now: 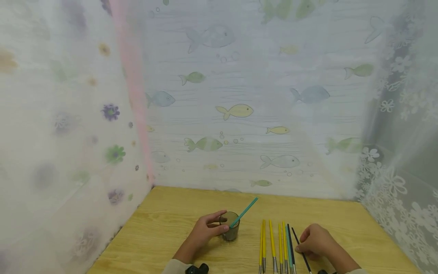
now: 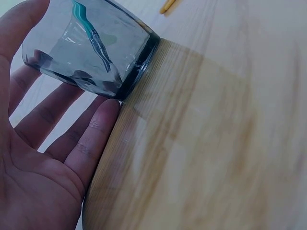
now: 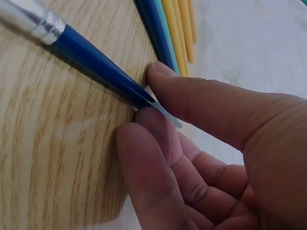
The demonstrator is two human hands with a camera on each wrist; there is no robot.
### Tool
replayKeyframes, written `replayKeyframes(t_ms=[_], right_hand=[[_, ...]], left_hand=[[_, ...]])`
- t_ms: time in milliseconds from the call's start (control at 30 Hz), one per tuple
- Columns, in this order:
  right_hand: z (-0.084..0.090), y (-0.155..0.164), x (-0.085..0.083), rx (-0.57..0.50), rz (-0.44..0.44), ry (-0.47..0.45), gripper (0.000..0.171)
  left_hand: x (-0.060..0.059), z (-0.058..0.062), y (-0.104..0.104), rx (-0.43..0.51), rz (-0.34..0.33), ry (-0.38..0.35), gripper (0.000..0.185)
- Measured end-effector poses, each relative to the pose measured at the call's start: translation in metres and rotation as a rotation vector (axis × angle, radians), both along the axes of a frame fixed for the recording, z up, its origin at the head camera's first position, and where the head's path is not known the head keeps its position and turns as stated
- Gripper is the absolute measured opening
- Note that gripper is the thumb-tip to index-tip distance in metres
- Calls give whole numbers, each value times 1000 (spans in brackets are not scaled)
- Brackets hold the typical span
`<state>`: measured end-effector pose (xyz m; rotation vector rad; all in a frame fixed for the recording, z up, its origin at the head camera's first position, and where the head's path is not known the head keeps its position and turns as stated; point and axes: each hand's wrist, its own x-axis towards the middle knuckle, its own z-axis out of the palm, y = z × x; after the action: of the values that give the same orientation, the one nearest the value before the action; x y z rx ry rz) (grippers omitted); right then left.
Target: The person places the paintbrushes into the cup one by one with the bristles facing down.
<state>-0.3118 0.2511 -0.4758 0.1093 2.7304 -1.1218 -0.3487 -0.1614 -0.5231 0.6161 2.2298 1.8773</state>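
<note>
At the upper left of the frame, the left hand (image 2: 43,158) cups a clear smoky-grey glass cup (image 2: 91,45) standing on the pale wooden desk (image 2: 211,143), fingers straight beside its base. A teal-handled paintbrush (image 2: 91,33) shows through the glass. A yellow tip (image 2: 168,5) lies at the top edge.

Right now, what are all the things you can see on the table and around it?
Glass cup: one, dark see-through, on the table left of the brushes, the left hand round it.
Teal brush: one, standing slanted in the cup.
Yellow brushes: about five, lying side by side on the table.
Teal and dark brushes: two, just right of the yellow ones.
Dark blue brush: one, rightmost, its handle end pinched by the right hand.
Table: one, light wood.
Curtains: white, fish print behind, flowers at the sides.
Left hand: grips the cup.
Right hand: fingers pinch the dark blue brush.
</note>
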Motion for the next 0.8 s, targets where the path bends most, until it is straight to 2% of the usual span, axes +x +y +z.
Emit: replayKeyframes(t_ms=[400, 800], right_hand=[[-1, 0, -1, -63, -5, -45, 28], [-3, 4, -3, -87, 16, -70, 13]], left_hand=[[0, 0, 0, 1, -4, 3, 63], [1, 0, 0, -13, 5, 18, 61]])
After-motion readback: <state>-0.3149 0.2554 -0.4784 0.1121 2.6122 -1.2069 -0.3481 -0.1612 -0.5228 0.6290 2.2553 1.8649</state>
